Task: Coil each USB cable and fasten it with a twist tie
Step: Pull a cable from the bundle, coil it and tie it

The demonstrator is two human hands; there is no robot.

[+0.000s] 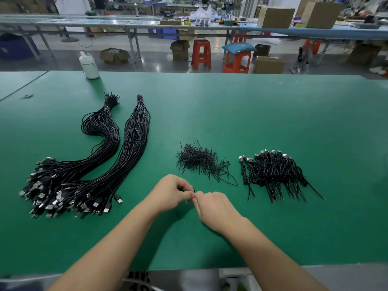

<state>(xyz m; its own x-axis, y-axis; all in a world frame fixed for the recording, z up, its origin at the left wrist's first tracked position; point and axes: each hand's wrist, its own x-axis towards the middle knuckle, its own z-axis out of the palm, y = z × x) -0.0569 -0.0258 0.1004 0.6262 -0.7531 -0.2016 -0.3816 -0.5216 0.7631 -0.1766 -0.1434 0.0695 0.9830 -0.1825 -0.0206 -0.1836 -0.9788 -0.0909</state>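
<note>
The left hand [171, 191] and the right hand [212, 206] meet low over the green worktop [252, 114]. Both have curled fingers that pinch a thin black twist tie [193, 191]. The coiled cable must be inside the left hand, but it is mostly hidden. I think the tie is being twisted now. To do it well, keep the coil squeezed tight and turn the tie ends round each other. Loose twist ties [199, 161] lie just past the hands. Finished coils [275, 171] sit to the right. Long uncoiled USB cables [84, 164] wait on the left.
</note>
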